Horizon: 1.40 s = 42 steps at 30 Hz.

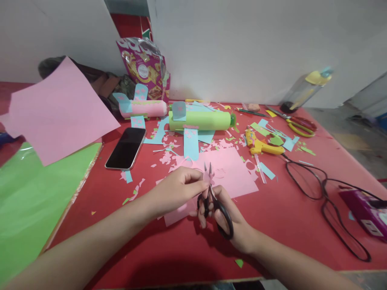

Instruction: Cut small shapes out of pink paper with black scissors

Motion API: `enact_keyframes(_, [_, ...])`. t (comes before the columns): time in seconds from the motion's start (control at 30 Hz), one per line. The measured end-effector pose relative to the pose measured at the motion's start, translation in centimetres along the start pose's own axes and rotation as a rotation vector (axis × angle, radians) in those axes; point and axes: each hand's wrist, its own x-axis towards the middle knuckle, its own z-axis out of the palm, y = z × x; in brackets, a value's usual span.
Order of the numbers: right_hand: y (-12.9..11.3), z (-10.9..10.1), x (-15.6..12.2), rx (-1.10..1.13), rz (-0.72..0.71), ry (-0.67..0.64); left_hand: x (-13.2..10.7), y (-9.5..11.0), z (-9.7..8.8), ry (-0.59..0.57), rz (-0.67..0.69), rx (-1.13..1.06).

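Note:
Black-handled scissors (223, 219) sit in my right hand (232, 221), its fingers through the loops. Their blades point away from me, parted slightly around a small pink paper piece (208, 177). My left hand (184, 185) pinches that piece between thumb and fingers, right at the blades. Below and beyond both hands lies a pink paper sheet (238, 173) with cut-out gaps. Farther back a green paper-wrapped tube (205, 121) with blue paper wings rests on its side. Left of it is a similar pink tube (148, 108).
A phone (126, 148) lies left of my hands, near green sheets (45, 209) and a large pink sheet (60, 108). To the right are a yellow glue gun (263, 146), its looped cable, a purple power strip (365, 213), pliers-like red-and-yellow-handled scissors (302, 125) and a bottle (305, 92).

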Motion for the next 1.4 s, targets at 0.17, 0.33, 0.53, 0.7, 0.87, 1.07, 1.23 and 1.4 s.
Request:
enact_keyframes(0.17, [0.0, 0.04, -0.03, -0.014, -0.002, 0.004, 0.07, -0.22, 0.15, 0.009, 0.001, -0.021])
enact_keyframes(0.33, [0.0, 0.05, -0.11, 0.011, 0.021, 0.002, 0.02, 0.11, -0.03, 0.01, 0.02, 0.006])
enact_keyframes(0.53, [0.07, 0.04, -0.13, 0.003, 0.008, 0.002, -0.1, 0.44, -0.23, 0.032, 0.003, 0.068])
enact_keyframes(0.7, [0.15, 0.03, -0.13, -0.014, 0.002, 0.01, -0.23, 0.43, -0.52, 0.067, 0.023, 0.126])
enact_keyframes(0.87, [0.09, 0.07, -0.1, 0.004, -0.004, 0.006, -0.15, 0.41, -0.5, 0.112, 0.043, 0.16])
enact_keyframes(1.07, [0.23, -0.08, -0.17, -0.078, -0.012, 0.021, -0.07, 0.3, -0.08, 0.091, 0.038, 0.173])
enact_keyframes(1.23, [0.06, 0.01, -0.24, -0.11, -0.025, 0.034, -0.02, 0.16, 0.09, 0.063, 0.044, 0.114])
enact_keyframes(1.4, [0.03, 0.16, -0.29, -0.134, -0.05, 0.054, 0.03, -0.05, 0.36, 0.067, 0.041, 0.09])
